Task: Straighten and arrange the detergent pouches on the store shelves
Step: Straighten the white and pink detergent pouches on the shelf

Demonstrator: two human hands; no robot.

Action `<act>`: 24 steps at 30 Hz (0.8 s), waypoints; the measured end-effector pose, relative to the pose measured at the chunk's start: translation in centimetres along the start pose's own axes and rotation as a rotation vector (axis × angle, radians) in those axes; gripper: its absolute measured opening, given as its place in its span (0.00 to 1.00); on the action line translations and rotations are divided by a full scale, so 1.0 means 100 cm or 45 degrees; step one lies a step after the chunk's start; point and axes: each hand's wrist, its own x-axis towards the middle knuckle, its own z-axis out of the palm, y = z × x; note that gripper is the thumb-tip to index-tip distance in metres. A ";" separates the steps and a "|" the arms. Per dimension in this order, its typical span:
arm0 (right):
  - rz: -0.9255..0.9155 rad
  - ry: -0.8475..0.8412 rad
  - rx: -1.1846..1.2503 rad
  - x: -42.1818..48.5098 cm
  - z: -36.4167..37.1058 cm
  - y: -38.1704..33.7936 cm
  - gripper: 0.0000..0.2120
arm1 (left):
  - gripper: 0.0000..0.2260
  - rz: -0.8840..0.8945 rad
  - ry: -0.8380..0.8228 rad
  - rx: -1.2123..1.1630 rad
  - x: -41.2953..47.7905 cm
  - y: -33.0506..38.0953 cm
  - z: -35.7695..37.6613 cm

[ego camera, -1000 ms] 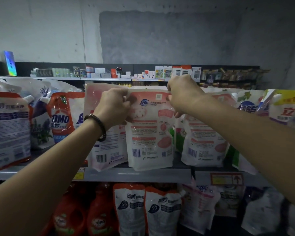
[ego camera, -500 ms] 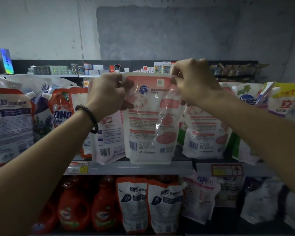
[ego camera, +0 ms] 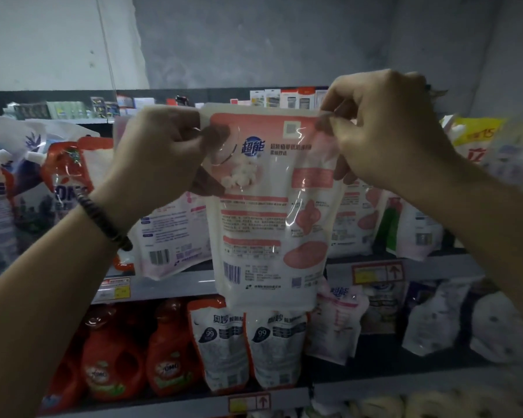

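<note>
Pink detergent pouch [ego camera: 266,206]: hanging in front of shelf edge [ego camera: 175,285], top corners pinched by left hand [ego camera: 160,158] and right hand [ego camera: 384,128]. Not yet placed. Behind, on same shelf: leaning pouches [ego camera: 172,233], unstraightened. Judged early in task; most arranging left.

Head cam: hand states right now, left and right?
left hand: closed, pinching the top left corner of the pink-and-white pouch.
right hand: closed, pinching the same pouch's top right corner.
</note>
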 end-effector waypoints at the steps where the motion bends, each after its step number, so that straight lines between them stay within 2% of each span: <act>1: 0.004 -0.011 -0.002 -0.007 -0.002 0.002 0.04 | 0.04 0.004 -0.012 -0.013 -0.004 -0.002 0.004; 10: 0.130 -0.139 0.028 -0.058 -0.020 0.021 0.04 | 0.08 -0.023 -0.161 -0.224 -0.032 -0.030 0.046; 19: 0.337 -0.168 0.043 -0.120 -0.032 0.050 0.04 | 0.06 -0.032 -0.306 -0.321 -0.058 -0.058 0.103; 24: 0.468 -0.211 0.090 -0.158 -0.039 0.075 0.06 | 0.08 -0.157 -0.366 -0.442 -0.082 -0.071 0.147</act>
